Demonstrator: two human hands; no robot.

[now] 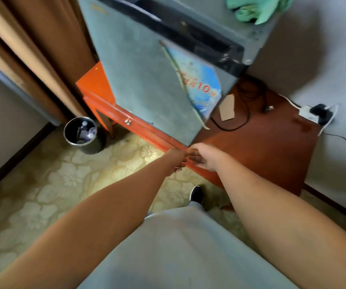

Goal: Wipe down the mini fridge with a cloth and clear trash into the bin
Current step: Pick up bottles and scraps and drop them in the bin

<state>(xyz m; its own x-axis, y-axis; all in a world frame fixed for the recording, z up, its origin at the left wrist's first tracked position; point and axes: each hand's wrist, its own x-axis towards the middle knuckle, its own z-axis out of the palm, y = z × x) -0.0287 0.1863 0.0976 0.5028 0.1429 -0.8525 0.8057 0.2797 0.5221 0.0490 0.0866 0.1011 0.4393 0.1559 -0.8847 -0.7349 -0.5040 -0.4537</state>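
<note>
Both hands, left (179,161) and right (204,157), met at fridge (147,84) door's lower corner; grip state unclear. Cloth (255,9) lay atop fridge, well apart. Bin (82,134) left of fridge.

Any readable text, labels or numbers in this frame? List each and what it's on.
"10" in red, on the blue sticker on the mini fridge door.
Red characters either side of the "10": blurred, unreadable.
Faint gold mark at the door's top corner: too blurred to read.
Nothing else legible.
</note>
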